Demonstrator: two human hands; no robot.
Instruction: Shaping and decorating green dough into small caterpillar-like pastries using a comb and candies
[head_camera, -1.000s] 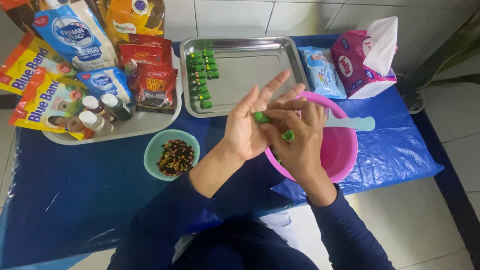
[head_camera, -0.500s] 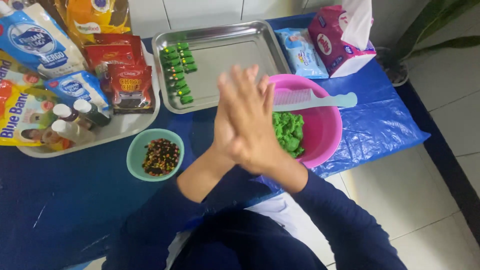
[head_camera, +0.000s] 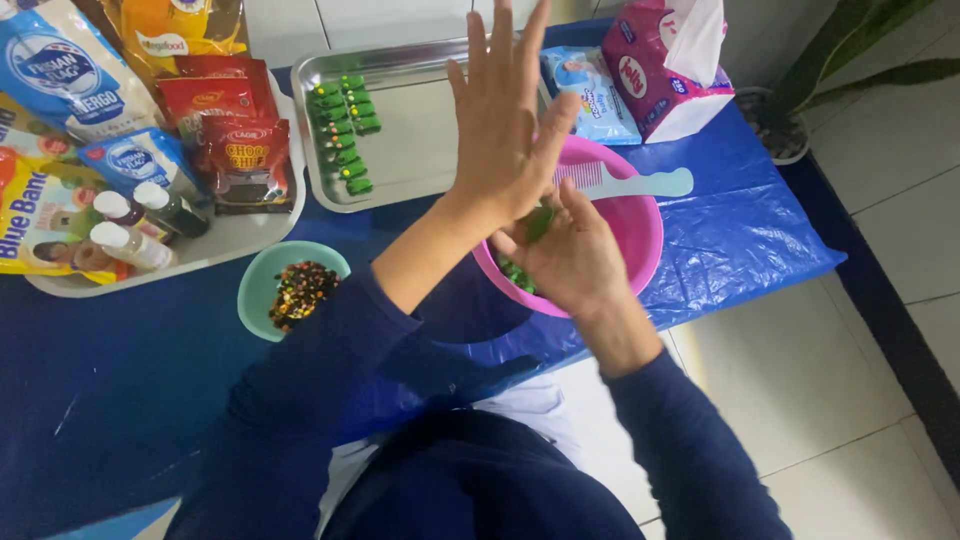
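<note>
My left hand (head_camera: 505, 130) is flat with fingers spread, its palm pressed down on my right hand (head_camera: 575, 262), which lies palm up beneath it. A small green dough piece (head_camera: 540, 222) shows between the two palms. Both hands hover over a pink bowl (head_camera: 640, 235) with more green dough (head_camera: 515, 272) inside. A pale green comb (head_camera: 640, 184) rests across the bowl's rim. Behind it, a steel tray (head_camera: 420, 160) carries a column of several small green rolled pieces (head_camera: 345, 130) along its left side.
A small teal bowl of dark sprinkles (head_camera: 298, 290) stands left of the pink bowl. A white tray (head_camera: 235, 240) at the left carries packets and small bottles (head_camera: 135, 230). A tissue pack (head_camera: 670, 70) and a wipes pack (head_camera: 585, 85) lie behind. The blue table cover (head_camera: 745, 225) ends at the right over tiled floor.
My hands went from fingertips picking at the dough to palms pressed together. The left hand has now slid forward over the right palm, and the camera has moved closer.
</note>
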